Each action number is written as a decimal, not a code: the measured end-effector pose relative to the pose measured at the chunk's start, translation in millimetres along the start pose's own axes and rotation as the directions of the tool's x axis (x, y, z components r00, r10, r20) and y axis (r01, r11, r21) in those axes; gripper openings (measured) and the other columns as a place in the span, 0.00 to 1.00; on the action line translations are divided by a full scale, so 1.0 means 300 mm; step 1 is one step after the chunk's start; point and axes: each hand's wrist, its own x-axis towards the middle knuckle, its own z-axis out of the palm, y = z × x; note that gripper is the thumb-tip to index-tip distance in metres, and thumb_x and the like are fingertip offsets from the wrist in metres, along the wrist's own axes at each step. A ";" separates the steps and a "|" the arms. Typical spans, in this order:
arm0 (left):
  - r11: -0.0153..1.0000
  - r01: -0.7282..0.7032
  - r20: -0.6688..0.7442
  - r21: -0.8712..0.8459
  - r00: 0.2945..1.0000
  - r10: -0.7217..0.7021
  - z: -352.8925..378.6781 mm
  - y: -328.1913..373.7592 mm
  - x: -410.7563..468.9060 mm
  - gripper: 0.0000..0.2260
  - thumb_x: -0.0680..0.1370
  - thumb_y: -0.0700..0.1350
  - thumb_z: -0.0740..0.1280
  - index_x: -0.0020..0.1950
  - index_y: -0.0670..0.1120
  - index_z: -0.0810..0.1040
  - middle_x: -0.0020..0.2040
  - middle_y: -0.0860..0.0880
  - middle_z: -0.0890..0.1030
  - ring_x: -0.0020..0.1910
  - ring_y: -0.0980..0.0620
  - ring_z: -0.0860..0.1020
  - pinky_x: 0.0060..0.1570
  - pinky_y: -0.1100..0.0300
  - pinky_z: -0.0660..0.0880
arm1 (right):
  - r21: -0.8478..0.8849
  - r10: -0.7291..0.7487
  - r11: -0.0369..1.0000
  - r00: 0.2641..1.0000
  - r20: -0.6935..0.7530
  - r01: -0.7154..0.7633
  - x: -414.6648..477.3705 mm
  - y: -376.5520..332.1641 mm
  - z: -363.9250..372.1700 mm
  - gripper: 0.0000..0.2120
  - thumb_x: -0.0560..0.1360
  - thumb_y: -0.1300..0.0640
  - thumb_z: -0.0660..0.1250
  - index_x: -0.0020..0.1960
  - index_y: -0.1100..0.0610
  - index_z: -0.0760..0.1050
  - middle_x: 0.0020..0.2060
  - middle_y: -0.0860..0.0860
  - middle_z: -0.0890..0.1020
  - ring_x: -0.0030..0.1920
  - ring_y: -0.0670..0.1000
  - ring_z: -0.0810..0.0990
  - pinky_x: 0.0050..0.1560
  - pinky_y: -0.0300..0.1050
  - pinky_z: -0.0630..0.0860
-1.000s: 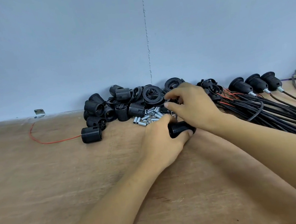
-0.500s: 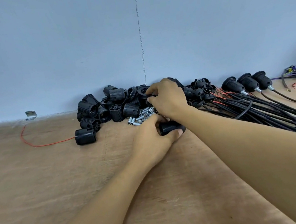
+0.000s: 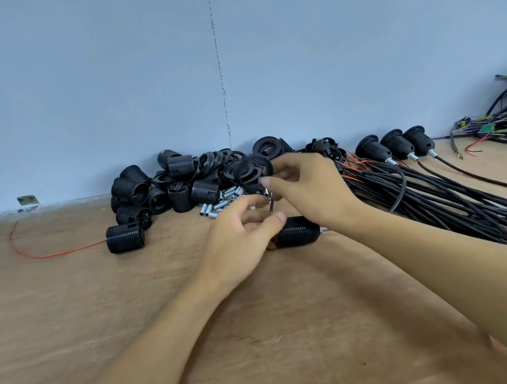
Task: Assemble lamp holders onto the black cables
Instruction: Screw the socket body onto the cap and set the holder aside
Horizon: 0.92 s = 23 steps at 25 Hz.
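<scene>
Two hands work close together. Left hand (image 3: 240, 248) grips a threaded lamp holder (image 3: 299, 234) lying on the wooden table (image 3: 68, 313). Right hand (image 3: 310, 190) pinches a black ring (image 3: 251, 169) just above it. Black cables (image 3: 440, 199) lie bundled at right.

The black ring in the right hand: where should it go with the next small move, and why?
Probably down onto the ribbed lamp holder, to begin threading it on. The right hand pinches the black ring in the air, apart from the lamp holder. The left hand grips the lamp holder, which lies on the table. Both parts seem ready to meet.
</scene>
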 end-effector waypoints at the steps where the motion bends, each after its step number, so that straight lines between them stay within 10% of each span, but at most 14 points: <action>1: 1.000 0.014 -0.003 -0.027 1.000 -0.015 0.005 0.002 0.001 0.21 0.71 0.58 0.71 0.61 0.53 0.78 0.44 0.53 0.87 0.43 0.52 0.86 0.48 0.52 0.81 | 0.012 0.051 0.999 0.998 0.043 -0.052 -0.025 0.014 -0.017 0.02 0.76 0.56 0.71 0.46 0.51 0.82 0.37 0.46 0.86 0.41 0.45 0.84 0.47 0.39 0.76; 14: 0.994 -0.112 -0.091 -0.015 0.990 0.111 0.019 0.008 -0.008 0.03 0.79 0.50 0.72 0.46 0.57 0.84 0.37 0.53 0.84 0.37 0.52 0.85 0.39 0.53 0.84 | -0.137 0.000 0.989 0.940 0.343 0.050 -0.108 0.072 -0.127 0.05 0.78 0.45 0.68 0.48 0.46 0.79 0.39 0.46 0.82 0.37 0.41 0.77 0.43 0.40 0.73; 18: 0.973 -0.134 -0.253 0.188 0.951 0.180 0.012 -0.005 0.000 0.13 0.76 0.52 0.75 0.36 0.49 0.77 0.36 0.55 0.78 0.37 0.54 0.78 0.42 0.58 0.75 | -0.266 0.108 0.963 0.832 0.544 0.049 -0.102 0.071 -0.195 0.22 0.69 0.38 0.75 0.61 0.40 0.75 0.51 0.41 0.81 0.50 0.39 0.78 0.52 0.35 0.73; 23: 0.984 -0.073 -0.193 0.162 0.976 0.104 0.015 0.010 -0.012 0.13 0.78 0.54 0.72 0.39 0.48 0.76 0.40 0.47 0.83 0.42 0.46 0.81 0.49 0.56 0.77 | -0.246 -0.036 0.948 0.838 0.545 0.201 -0.103 0.070 -0.204 0.12 0.73 0.45 0.75 0.55 0.44 0.81 0.46 0.39 0.82 0.44 0.36 0.79 0.44 0.31 0.70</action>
